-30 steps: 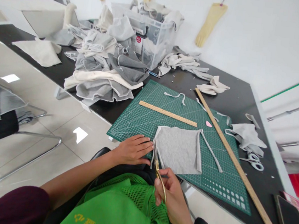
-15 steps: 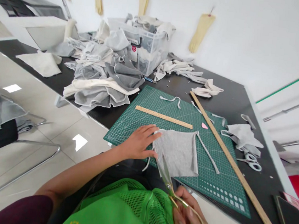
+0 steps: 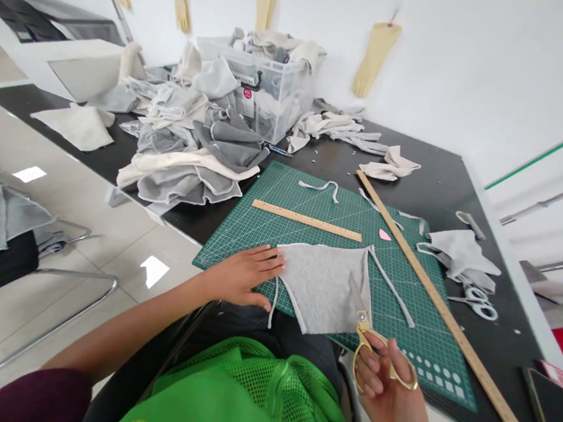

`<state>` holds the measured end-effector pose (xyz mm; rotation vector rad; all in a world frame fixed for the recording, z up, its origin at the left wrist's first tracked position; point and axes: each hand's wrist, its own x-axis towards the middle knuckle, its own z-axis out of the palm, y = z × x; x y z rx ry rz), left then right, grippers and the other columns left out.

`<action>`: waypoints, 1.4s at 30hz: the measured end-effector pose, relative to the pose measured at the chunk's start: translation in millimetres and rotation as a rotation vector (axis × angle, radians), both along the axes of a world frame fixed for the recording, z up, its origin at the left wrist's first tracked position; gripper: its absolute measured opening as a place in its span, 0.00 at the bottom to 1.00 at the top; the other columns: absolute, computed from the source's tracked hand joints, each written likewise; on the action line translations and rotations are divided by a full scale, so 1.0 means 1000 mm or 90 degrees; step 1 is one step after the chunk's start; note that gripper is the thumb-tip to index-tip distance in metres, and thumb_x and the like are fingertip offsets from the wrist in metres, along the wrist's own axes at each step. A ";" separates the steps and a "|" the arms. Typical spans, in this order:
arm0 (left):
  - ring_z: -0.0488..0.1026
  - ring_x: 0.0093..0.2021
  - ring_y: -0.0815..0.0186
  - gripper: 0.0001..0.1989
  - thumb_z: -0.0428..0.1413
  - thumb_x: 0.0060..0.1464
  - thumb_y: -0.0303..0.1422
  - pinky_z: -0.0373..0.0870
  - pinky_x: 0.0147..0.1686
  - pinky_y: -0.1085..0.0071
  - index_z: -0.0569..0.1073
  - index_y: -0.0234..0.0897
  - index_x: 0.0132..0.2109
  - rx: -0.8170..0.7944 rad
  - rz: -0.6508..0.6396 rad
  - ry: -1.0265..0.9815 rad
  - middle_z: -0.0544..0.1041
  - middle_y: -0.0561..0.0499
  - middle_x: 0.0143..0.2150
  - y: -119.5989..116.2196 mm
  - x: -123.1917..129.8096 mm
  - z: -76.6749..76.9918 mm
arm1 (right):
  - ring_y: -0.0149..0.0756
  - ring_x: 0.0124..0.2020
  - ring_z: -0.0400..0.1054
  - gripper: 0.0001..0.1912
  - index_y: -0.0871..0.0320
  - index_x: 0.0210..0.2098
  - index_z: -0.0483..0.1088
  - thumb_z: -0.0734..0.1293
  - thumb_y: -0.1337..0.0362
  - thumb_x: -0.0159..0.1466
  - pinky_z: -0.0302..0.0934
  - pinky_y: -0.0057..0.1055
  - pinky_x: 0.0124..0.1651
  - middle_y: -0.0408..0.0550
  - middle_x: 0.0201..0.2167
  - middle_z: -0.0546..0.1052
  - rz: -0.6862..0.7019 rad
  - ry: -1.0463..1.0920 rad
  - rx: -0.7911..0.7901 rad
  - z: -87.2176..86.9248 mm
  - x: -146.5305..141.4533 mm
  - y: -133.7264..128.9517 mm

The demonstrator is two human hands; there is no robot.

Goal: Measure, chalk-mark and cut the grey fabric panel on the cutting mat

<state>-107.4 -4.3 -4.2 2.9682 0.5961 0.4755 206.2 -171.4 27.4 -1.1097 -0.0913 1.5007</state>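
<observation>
A light grey piece of cloth with a thin edge strip lies on the green cutting mat. My left hand rests flat at the cloth's left edge, its fingers stretched out and fingertips touching the corner. In my right hand are gold-handled scissors, with fingers and thumb through the loops. Their blades point up and left over the right part of the cloth. A narrow cloth strip trails from the cloth's upper right corner, and another strip hangs beside my left thumb.
A short wooden ruler and a long one lie on the mat, near pink chalk. White scissors sit at right by cloth scraps. A fabric pile and clear bin stand behind; a phone lies front right.
My right hand has moved the scissors up and right, from the cloth's lower left edge to over its right part. My left hand has shifted slightly left and down.
</observation>
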 end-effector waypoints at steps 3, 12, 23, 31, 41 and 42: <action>0.59 0.71 0.50 0.44 0.54 0.59 0.60 0.53 0.71 0.51 0.62 0.30 0.69 0.004 0.025 0.004 0.67 0.37 0.68 -0.007 -0.006 -0.001 | 0.21 0.18 0.50 0.17 0.57 0.35 0.76 0.75 0.49 0.59 0.51 0.21 0.19 0.36 0.23 0.59 -0.013 -0.037 -0.012 0.004 0.001 -0.002; 0.62 0.70 0.51 0.38 0.57 0.58 0.57 0.57 0.70 0.50 0.68 0.33 0.65 0.027 0.055 -0.036 0.72 0.40 0.65 -0.014 -0.009 -0.011 | 0.26 0.19 0.57 0.19 0.53 0.36 0.68 0.75 0.48 0.58 0.53 0.24 0.20 0.37 0.22 0.64 0.041 -0.221 0.020 -0.001 -0.023 -0.017; 0.63 0.69 0.50 0.37 0.53 0.61 0.58 0.56 0.71 0.49 0.69 0.33 0.64 0.030 0.072 -0.031 0.71 0.41 0.66 -0.018 -0.009 -0.014 | 0.21 0.15 0.50 0.22 0.55 0.40 0.65 0.70 0.43 0.64 0.45 0.23 0.21 0.32 0.19 0.61 0.393 -0.296 0.050 0.002 -0.062 -0.026; 0.61 0.70 0.49 0.37 0.51 0.62 0.58 0.53 0.72 0.50 0.67 0.33 0.66 0.049 0.103 -0.040 0.70 0.41 0.66 -0.024 -0.009 -0.021 | 0.21 0.14 0.51 0.22 0.53 0.41 0.63 0.67 0.42 0.65 0.48 0.23 0.20 0.31 0.20 0.62 0.459 -0.286 0.057 -0.007 -0.072 -0.021; 0.56 0.72 0.51 0.35 0.57 0.62 0.50 0.48 0.74 0.51 0.63 0.34 0.68 0.041 0.101 0.026 0.66 0.43 0.69 -0.024 -0.012 -0.022 | 0.23 0.15 0.53 0.21 0.54 0.41 0.61 0.67 0.43 0.67 0.48 0.23 0.22 0.31 0.17 0.63 0.428 -0.320 0.059 -0.011 -0.081 -0.018; 0.56 0.73 0.51 0.36 0.58 0.62 0.49 0.47 0.74 0.51 0.63 0.34 0.69 0.040 0.100 0.031 0.66 0.43 0.69 -0.024 -0.012 -0.022 | 0.23 0.16 0.54 0.21 0.54 0.42 0.61 0.67 0.44 0.66 0.49 0.23 0.22 0.31 0.17 0.63 0.423 -0.324 0.063 -0.011 -0.085 -0.013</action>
